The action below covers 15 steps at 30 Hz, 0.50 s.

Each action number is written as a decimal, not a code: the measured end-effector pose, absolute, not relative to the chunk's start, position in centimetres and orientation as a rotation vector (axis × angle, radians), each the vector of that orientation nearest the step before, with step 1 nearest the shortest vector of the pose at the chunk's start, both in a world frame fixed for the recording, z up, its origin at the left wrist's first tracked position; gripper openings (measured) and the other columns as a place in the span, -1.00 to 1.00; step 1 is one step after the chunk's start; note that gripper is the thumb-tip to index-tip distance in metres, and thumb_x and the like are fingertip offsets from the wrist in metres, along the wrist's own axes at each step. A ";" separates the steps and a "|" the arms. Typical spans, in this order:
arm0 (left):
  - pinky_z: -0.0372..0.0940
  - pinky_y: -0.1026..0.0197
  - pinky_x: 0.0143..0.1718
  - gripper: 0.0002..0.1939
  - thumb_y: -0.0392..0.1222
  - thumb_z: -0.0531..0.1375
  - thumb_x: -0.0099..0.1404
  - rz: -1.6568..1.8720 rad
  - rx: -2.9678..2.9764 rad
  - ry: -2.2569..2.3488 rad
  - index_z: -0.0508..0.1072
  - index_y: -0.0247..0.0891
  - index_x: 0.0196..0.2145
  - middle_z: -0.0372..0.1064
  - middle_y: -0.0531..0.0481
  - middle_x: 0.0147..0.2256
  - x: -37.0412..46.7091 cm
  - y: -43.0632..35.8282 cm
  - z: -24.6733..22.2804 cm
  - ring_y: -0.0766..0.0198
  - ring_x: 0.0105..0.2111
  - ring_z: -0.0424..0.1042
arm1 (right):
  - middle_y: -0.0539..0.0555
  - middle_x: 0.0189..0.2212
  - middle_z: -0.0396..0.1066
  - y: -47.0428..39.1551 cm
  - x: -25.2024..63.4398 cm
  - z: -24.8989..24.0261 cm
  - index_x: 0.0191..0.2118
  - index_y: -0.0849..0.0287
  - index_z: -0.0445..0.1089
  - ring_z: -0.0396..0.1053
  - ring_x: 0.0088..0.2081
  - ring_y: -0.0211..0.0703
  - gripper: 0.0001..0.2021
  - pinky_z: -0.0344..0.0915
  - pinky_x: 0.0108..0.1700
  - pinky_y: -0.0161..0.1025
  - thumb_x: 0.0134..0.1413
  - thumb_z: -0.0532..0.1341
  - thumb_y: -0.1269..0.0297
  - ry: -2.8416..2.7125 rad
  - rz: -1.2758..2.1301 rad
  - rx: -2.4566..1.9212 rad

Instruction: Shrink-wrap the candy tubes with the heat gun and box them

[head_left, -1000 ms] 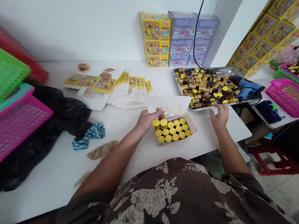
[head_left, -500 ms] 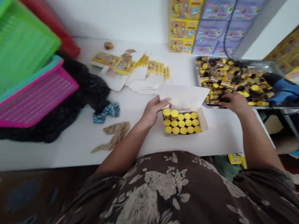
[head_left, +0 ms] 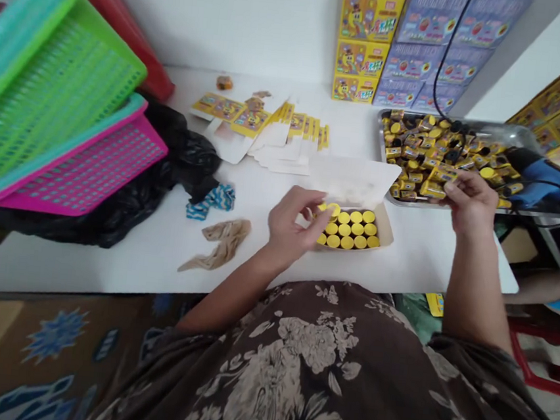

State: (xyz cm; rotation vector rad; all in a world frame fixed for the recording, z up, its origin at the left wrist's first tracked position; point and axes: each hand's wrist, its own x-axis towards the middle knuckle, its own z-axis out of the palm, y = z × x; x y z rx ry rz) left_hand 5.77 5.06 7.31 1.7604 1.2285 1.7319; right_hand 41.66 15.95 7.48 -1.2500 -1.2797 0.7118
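An open white box (head_left: 384, 230) holds rows of small containers with yellow lids (head_left: 344, 229), its flap raised at the back. Over the box's left end is my left hand (head_left: 293, 221), thumb and fingers apart, touching or hovering at a yellow lid. My right hand (head_left: 474, 199) pinches small yellow-labelled containers (head_left: 433, 187) at the near edge of a metal tray (head_left: 383, 141). More such containers lie jumbled in that tray.
Flattened yellow-and-white cartons (head_left: 277, 137) lie behind the box. Baskets (head_left: 87, 158) and a black bag (head_left: 186, 155) stand left, near a beige cloth (head_left: 222, 244). Stacked boxes (head_left: 364, 59) stand at the wall. A blue tool (head_left: 550, 183) with a cable rests on the tray.
My right hand has lifted from the tray's contents with containers between its fingers. My left hand has shifted from the box's left edge over its lids. The view has moved slightly.
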 end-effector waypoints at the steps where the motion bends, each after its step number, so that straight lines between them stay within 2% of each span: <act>1: 0.41 0.26 -0.36 -0.73 0.03 0.38 0.40 1.658 1.817 1.132 0.61 -0.14 -0.04 0.52 0.02 -0.22 6.6 5.2 7.8 0.34 -0.35 0.45 | -0.02 -0.48 0.43 14.7 40.6 7.9 -0.17 -0.01 0.55 0.43 -0.49 -0.04 -0.47 0.44 -0.42 -0.02 -0.19 0.57 -0.22 -1.313 0.802 -1.159; 3: 0.43 0.27 -0.37 -0.60 0.08 0.41 0.37 1.538 1.845 0.956 0.60 -0.10 0.08 0.54 -0.02 -0.13 8.2 5.8 8.5 0.33 -0.32 0.48 | 0.06 -0.38 0.54 12.1 38.1 8.6 -0.09 -0.02 0.58 0.50 -0.45 0.00 -0.38 0.41 -0.46 -0.06 -0.20 0.56 -0.31 -1.395 0.975 -1.077; 5: 0.45 0.26 -0.35 -0.48 0.13 0.45 0.33 1.462 1.799 0.809 0.57 -0.08 0.16 0.55 -0.07 -0.03 9.6 6.5 8.7 0.28 -0.26 0.52 | 0.10 -0.28 0.61 10.0 35.3 9.2 -0.06 -0.03 0.60 0.52 -0.43 0.00 -0.37 0.41 -0.47 -0.08 -0.18 0.56 -0.32 -1.445 1.142 -1.034; 7: 0.46 0.24 -0.33 -0.49 0.17 0.43 0.35 1.416 1.705 0.715 0.58 -0.08 0.16 0.55 -0.10 0.01 10.4 6.9 8.5 0.26 -0.24 0.54 | 0.10 -0.24 0.63 8.8 32.8 9.5 -0.05 -0.04 0.62 0.53 -0.40 -0.01 -0.40 0.44 -0.45 -0.09 -0.15 0.57 -0.29 -1.463 1.276 -0.993; 11: 0.44 0.22 -0.39 -0.61 0.14 0.39 0.40 1.310 1.460 0.724 0.60 -0.13 0.03 0.58 -0.05 -0.14 9.9 6.7 8.0 0.30 -0.37 0.50 | 0.06 -0.21 0.65 8.5 29.9 9.7 -0.06 -0.05 0.64 0.55 -0.34 -0.05 -0.46 0.49 -0.41 -0.14 -0.14 0.62 -0.17 -1.499 1.450 -0.924; 15: 0.39 0.25 -0.43 -0.64 0.06 0.47 0.29 1.262 1.328 0.828 0.58 -0.15 -0.07 0.54 0.03 -0.27 8.0 6.2 8.1 0.31 -0.41 0.50 | 0.06 -0.29 0.65 9.6 29.3 9.7 -0.09 0.04 0.67 0.54 -0.37 -0.10 -0.48 0.51 -0.40 -0.17 -0.23 0.68 0.03 -1.691 1.614 -0.917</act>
